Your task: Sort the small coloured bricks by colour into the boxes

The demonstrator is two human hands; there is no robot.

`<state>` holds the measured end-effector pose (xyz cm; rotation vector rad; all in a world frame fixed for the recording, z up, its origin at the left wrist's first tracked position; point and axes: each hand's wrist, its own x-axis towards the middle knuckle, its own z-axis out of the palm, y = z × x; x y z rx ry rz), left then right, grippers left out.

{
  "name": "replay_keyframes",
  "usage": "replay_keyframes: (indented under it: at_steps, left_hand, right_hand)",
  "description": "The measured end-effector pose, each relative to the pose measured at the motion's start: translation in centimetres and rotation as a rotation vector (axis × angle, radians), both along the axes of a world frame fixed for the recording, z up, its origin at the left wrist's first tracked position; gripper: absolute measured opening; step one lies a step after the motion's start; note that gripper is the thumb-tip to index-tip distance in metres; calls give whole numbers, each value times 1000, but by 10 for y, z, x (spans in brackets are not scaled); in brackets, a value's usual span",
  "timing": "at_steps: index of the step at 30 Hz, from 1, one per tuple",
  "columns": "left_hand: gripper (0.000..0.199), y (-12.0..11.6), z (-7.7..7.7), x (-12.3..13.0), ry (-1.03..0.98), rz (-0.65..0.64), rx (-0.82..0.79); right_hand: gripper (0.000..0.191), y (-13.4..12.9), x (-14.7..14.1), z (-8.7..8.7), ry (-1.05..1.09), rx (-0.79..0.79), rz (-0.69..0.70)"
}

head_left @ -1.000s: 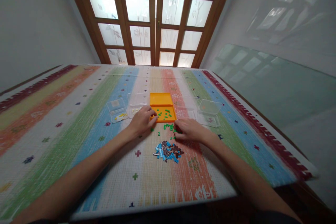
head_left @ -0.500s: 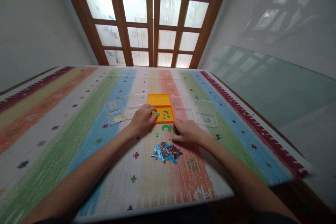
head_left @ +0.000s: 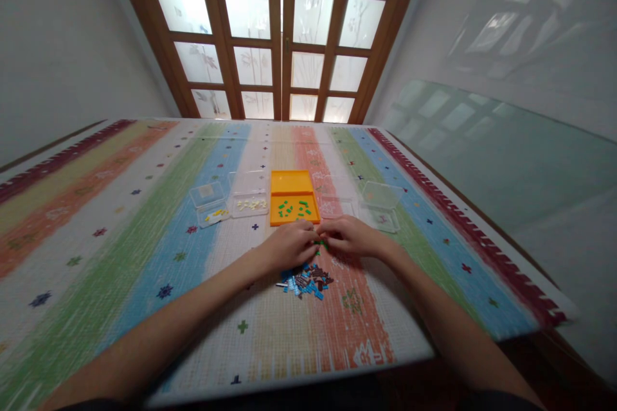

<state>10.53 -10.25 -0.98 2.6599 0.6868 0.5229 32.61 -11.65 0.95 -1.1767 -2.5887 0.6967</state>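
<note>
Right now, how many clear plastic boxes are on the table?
4: outer left box with yellow pieces, inner left box with pale pieces, inner right box and outer right box, flanking the orange box. None seems hidden.

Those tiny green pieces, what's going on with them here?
Small green pieces lie in an open orange case. In front of it, a person's left hand and right hand are close together over more; whether either grips one is hidden. A heap of blue and brown pieces lies nearer the person. Left of the case, open clear boxes hold yellow pieces and cream pieces.
</note>
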Motion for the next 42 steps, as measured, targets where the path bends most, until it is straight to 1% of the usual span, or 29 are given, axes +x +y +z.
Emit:
replay_keyframes:
  at_steps: [5, 10, 13, 15, 17, 20, 22, 25, 27, 29, 32, 37, 39, 42]
  left_hand:
    - [20, 1, -2, -1, 22, -17, 22]
    - [18, 4, -3, -3, 20, 25, -10]
    - [19, 5, -5, -3, 43, 12, -21]
    - [21, 5, -3, -3, 41, 1, -12]
    - [19, 6, 2, -5, 33, 11, 4]
    - [16, 15, 15, -13, 10, 73, 41]
    - [18, 25, 22, -20, -22, 147, 73]
    - [17, 43, 24, -30, -25, 239, 82]
    - [17, 53, 19, -35, 14, 287, 80]
    - [18, 60, 12, -38, 67, 298, 85]
    - [21, 64, 7, -40, 109, 300, 83]
    - [22, 64, 12, -40, 165, 306, 19]
    - [24, 63, 15, -39, 179, 298, -16]
    - [23, 64, 15, -37, 192, 301, -64]
  right_hand:
    - [24, 2, 3, -2, -58, -16, -28]
    - [25, 3, 6, 1, -76, -24, -23]
    - [24, 3, 5, 2, -83, -36, -25]
    - [21, 4, 4, 2, -89, -47, -37]
    - [18, 4, 2, 3, -103, -54, -45]
    - [16, 5, 0, 5, -133, -53, -51]
    - [15, 5, -2, 9, -147, -48, -65]
    - [13, 8, -5, 20, -156, 8, -102]
    - [12, 12, -7, 27, -158, 65, -122]
    - [14, 20, -11, 31, -165, 104, -153]
    - [16, 35, -17, 31, -213, 136, -215]
    - [19, 57, -29, 26, -403, 172, -267]
    - [21, 61, -33, 26, -468, 169, -287]
    - [22, 64, -37, 28, -496, 169, -309]
